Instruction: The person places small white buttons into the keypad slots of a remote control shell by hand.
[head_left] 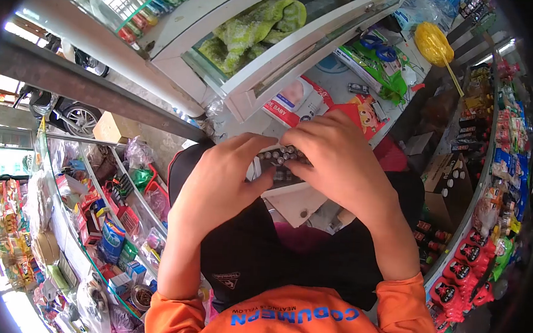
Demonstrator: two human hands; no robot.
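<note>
A pack of small batteries (281,156), dark with round silver ends, sits between my two hands above my lap. My left hand (222,171) closes on its left side, thumb below and fingers on top. From the right, my right hand (331,158) grips the same pack, its fingers curled over the top and its thumb underneath. My fingers partly hide the pack. Just beyond my hands, a red and white baby-product packet (298,102) lies on the table, with a red packet with a cartoon face (367,116) to its right.
Two dark batteries (358,88) and blue-handled scissors (377,46) lie farther back on the table. A white-framed glass drawer (246,101) holds a green cloth (256,28). Stocked shelves (505,157) curve along the right. At left stands a glass case (82,240) of packaged goods.
</note>
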